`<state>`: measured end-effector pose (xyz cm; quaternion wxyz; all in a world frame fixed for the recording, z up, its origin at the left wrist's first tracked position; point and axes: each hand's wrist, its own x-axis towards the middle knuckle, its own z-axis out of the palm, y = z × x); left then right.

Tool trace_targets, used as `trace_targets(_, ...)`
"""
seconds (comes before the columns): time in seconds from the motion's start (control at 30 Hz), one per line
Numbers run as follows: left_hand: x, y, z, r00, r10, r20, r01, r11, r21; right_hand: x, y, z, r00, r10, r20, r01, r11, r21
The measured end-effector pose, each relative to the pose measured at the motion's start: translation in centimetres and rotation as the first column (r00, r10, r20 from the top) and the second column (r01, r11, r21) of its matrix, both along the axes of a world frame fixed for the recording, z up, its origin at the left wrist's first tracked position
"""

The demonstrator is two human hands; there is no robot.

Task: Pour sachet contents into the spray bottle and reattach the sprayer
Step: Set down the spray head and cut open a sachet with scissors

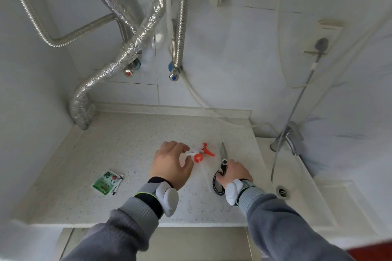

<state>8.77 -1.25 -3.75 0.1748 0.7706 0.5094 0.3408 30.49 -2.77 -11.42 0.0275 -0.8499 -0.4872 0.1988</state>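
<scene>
Sachets [107, 182] lie on the counter [118, 140]; left hand [171, 164] pinches sprayer [200, 152], right hand [233, 172] grips scissors [222, 163].

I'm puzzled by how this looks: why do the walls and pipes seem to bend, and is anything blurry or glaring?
Head view: the wide-angle lens bows the foil-wrapped pipe and the countertop edges; light is soft and even, with faint shadows under the left hand and right hand; no harsh glare; the sachets print is too soft to read, and the sprayer head is slightly blurred.
</scene>
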Motion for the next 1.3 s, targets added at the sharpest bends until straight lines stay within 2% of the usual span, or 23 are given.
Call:
trace_targets(0.1,2.1,-0.5,0.0,0.999,-0.046,-0.011,0.046,0.999,0.011,0.3,-0.4,0.3,0.999,-0.016,-0.031,0.015,0.999,-0.033)
trace_targets(0.23,4.0,-1.0,-0.1,0.997,-0.024,-0.075,0.029,0.997,0.07,0.7,-0.7,0.5,0.998,-0.053,-0.035,0.05,0.997,-0.065)
trace_targets(0.4,5.6,-1.2,-0.6,0.991,-0.109,-0.073,0.106,0.993,-0.043,0.8,-0.5,0.5,0.996,-0.069,-0.058,0.064,0.995,-0.081)
trace_targets(0.67,5.8,-1.4,-1.1,0.99,-0.117,-0.077,0.111,0.991,-0.074,1.2,-1.1,0.5,0.989,-0.097,-0.111,0.098,0.995,-0.004)
trace_targets(0.97,5.6,-1.2,-0.9,0.993,-0.106,-0.06,0.097,0.987,-0.127,0.9,-2.4,3.3,0.973,-0.038,-0.226,0.102,0.955,0.279)
trace_targets(1.13,5.1,-1.1,0.1,1.0,0.012,0.012,-0.008,0.95,-0.311,-1.5,-3.4,5.6,0.961,0.132,-0.243,-0.006,0.888,0.459)
trace_targets(1.23,5.0,-1.0,0.7,0.998,0.062,-0.029,-0.069,0.908,-0.413,-2.9,-3.8,6.9,0.949,0.203,-0.24,-0.053,0.856,0.515)
trace_targets(1.3,4.6,-1.1,1.3,0.992,0.08,-0.102,-0.113,0.917,-0.382,-3.8,-4.1,7.6,0.945,0.232,-0.229,-0.076,0.84,0.537)
